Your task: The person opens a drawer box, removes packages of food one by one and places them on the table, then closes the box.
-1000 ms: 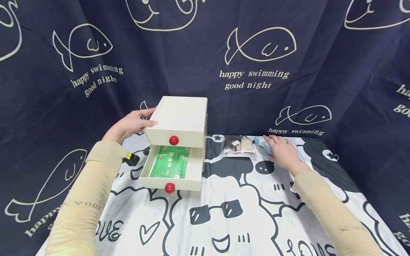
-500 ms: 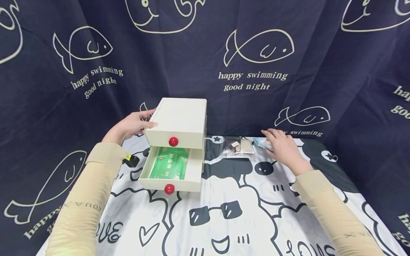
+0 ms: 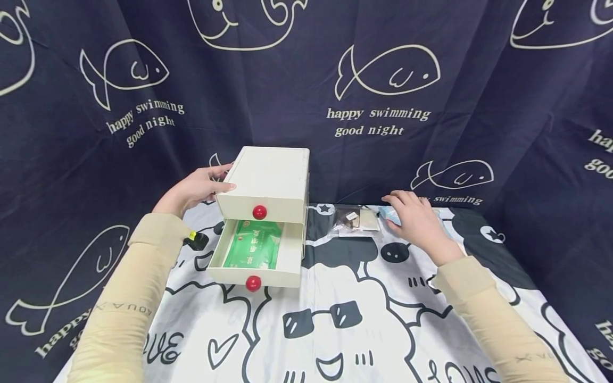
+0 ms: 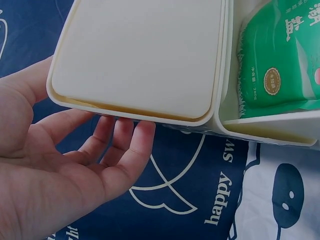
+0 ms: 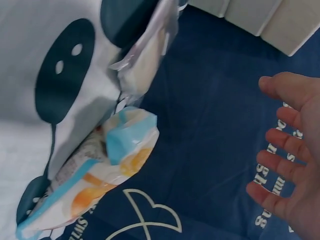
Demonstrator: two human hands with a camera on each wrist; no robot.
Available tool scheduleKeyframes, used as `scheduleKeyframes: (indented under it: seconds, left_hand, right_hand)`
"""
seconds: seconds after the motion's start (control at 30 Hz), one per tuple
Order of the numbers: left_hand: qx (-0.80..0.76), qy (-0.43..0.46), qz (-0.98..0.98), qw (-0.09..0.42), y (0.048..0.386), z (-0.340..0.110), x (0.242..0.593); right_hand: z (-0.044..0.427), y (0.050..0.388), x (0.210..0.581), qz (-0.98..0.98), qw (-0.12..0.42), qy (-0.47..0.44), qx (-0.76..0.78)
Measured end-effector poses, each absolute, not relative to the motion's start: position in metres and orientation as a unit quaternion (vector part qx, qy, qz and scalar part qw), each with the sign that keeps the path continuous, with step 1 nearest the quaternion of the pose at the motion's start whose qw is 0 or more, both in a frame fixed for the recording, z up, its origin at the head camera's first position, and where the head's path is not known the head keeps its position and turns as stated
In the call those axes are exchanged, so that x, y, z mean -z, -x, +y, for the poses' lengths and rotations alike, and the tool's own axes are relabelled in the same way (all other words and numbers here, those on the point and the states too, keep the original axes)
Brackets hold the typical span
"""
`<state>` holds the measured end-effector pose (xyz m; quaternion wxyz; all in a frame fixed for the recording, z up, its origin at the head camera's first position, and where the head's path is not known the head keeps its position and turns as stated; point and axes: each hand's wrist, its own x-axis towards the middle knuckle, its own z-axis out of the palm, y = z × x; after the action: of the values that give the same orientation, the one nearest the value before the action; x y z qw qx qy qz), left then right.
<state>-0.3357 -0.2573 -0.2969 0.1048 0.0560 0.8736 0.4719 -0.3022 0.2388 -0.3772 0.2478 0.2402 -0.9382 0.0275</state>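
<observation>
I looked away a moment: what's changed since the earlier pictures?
The right hand has lifted off the blue-edged packet it seemed to touch and shifted slightly left, toward the white drawer unit. The left hand still grips that unit; the lower drawer remains open with the green packet inside, and the clear bag lies where it was.

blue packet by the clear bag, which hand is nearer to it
Right. The right hand hovers near the packet without touching it; the left hand is farther off, holding the white box.
</observation>
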Motion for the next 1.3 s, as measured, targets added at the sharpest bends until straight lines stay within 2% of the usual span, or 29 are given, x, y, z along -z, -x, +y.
scheduleKeyframes:
  seconds: [0.43,0.93,1.3]
  left_hand:
    - [-0.474,-0.057,0.871,0.118,0.331,-0.25,0.285]
    - [-0.461,-0.059,0.879,0.105,0.337,-0.258,0.297]
    - [-0.472,-0.052,0.874,0.105,0.338,-0.26,0.299]
  right_hand:
    - [0.222,0.291,0.356,-0.921,0.275,-0.27,-0.052]
    - [0.194,0.275,0.335,-0.894,0.314,-0.307,-0.083]
    - [0.169,0.271,0.332,-0.873,0.334,-0.338,-0.111]
